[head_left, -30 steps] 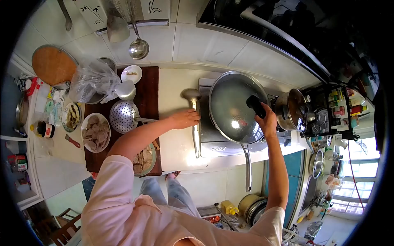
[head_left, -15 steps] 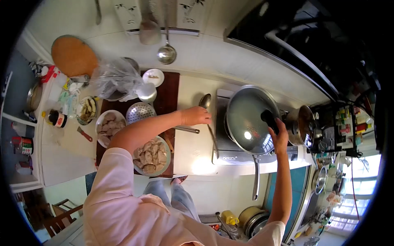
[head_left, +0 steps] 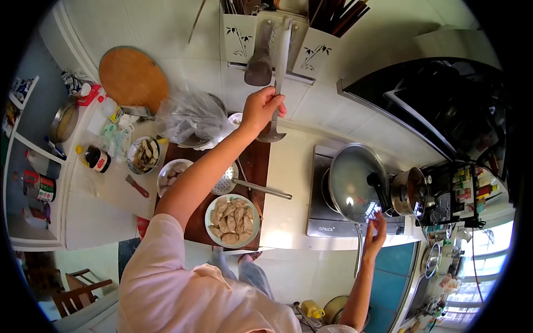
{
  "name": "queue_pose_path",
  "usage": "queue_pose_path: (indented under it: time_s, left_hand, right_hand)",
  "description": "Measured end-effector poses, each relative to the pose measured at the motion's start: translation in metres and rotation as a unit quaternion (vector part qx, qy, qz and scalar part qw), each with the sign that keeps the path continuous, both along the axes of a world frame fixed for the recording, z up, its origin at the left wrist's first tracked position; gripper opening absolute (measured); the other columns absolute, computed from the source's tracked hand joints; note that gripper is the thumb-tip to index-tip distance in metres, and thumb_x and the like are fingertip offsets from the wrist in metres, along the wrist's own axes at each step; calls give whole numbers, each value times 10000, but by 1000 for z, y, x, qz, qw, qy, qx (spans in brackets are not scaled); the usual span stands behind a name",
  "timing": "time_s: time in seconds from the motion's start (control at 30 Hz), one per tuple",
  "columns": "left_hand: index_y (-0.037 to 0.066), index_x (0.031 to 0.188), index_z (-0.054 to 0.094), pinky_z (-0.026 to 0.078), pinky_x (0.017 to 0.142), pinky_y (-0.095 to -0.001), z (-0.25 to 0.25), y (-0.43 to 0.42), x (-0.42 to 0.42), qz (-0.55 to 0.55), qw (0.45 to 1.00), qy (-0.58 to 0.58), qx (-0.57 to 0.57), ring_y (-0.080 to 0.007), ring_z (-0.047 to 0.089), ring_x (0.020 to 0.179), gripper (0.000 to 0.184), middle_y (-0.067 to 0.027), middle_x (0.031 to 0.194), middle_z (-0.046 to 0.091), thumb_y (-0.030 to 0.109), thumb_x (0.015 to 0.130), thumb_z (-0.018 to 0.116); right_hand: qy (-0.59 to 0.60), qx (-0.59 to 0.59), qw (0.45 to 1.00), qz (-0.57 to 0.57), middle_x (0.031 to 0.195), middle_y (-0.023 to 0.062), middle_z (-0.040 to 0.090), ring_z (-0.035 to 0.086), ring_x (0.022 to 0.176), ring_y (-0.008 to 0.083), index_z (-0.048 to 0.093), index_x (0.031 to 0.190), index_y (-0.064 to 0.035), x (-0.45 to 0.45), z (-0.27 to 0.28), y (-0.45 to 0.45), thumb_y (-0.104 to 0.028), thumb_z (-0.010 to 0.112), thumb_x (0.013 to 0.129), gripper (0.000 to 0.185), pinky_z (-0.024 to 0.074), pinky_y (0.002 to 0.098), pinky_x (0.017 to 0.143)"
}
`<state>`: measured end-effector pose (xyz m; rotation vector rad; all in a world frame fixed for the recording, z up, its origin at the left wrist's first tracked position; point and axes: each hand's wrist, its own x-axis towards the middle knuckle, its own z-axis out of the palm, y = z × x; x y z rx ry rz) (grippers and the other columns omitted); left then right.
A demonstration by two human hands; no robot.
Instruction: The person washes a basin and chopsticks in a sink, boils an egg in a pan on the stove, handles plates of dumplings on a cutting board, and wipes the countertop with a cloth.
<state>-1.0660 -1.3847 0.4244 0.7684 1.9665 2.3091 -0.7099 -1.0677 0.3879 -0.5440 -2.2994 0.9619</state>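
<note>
While the left hand [head_left: 264, 112] is grasping a ladle [head_left: 272, 137] left of and beyond the pan [head_left: 358, 250], its long axis roughly upright, bowl end down, the right hand [head_left: 375, 238] is hovering empty, fingers loosely curled, near the pan's glass lid [head_left: 352, 177], the closer of the two to it. Apparent dumplings [head_left: 231, 221] are sitting left of the pan; lettering [head_left: 322, 228] on the stove [head_left: 347, 228] beneath the pan is defying sure reading.

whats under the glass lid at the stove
A long-handled pan sits under the glass lid. Cloudy glass and glare hide any contents, so those can't be made out.
</note>
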Motion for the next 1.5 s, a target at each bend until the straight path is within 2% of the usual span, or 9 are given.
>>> queue_pose_path:
  time_s: [0.5,0.67,0.87,1.03,1.17,1.23,1.33,1.37,1.5]
  left_hand:
    - [2,778,535,471,575,-270,-33,-5,-46,19,998,11,-55,-123,614,581,214,-66,668,647,179,897,546]
    - [9,1264,461,474,849,-330,-25,-44,-2,152,918,202,-306,-238,615,1003,472,-156,1098,627,188,859,626]
    - [11,1131,567,486,819,-366,-105,-153,137,104,949,91,-282,-317,619,955,343,-164,1049,640,130,819,647]
    - [47,1177,547,496,808,-283,-212,-239,278,84,923,-218,-307,-145,618,888,329,-71,1025,637,99,861,626]
    - [41,1233,479,518,776,-297,-285,-241,298,42,931,-285,-226,-158,620,868,363,-72,965,607,95,891,585]
    - [27,1213,474,549,703,-306,-271,-226,278,24,900,-410,-148,-170,633,826,316,-99,948,608,79,908,538]
    - [31,1162,502,567,594,-298,-286,-221,272,27,898,-413,-150,-170,648,720,273,-98,882,624,33,891,528]
    - [38,1127,511,565,577,-302,-293,-223,280,22,900,-403,-166,-179,648,675,245,-94,847,628,36,884,540]
    - [31,1057,519,543,527,-298,-222,-192,287,-30,926,-335,-170,-171,645,645,191,-104,797,640,30,868,552]
  right_hand:
    - [-45,-103,992,-60,1101,135,603,592,828,152,517,1227,-2,47,-25,-84,-12,527,886,342,487,286,789]
    - [-99,-155,983,-24,773,63,605,577,663,120,573,871,12,44,-76,-139,-57,509,912,103,486,253,589]
    - [-263,-277,919,103,632,57,567,542,545,114,562,775,21,30,-164,-218,-124,509,932,219,480,244,531]
    - [-269,-390,876,88,733,94,614,581,590,116,576,931,9,12,-193,-263,-214,473,959,248,505,256,565]
    - [-251,-329,903,114,675,136,591,584,580,195,540,970,13,-5,-247,-262,-207,472,951,231,475,329,548]
    - [-210,-120,957,161,680,174,579,576,572,254,523,958,20,-20,-235,-265,-178,472,942,206,455,364,542]
    - [-217,-156,948,173,678,196,565,573,586,294,519,950,21,-17,-196,-271,-155,466,935,185,450,379,554]
    - [-254,-229,929,144,637,56,542,469,529,101,518,880,-8,-5,-193,-271,-168,465,948,181,394,255,480]
    - [-205,-251,944,67,611,6,491,411,536,79,533,811,-12,22,-166,-255,-172,444,961,237,358,255,470]
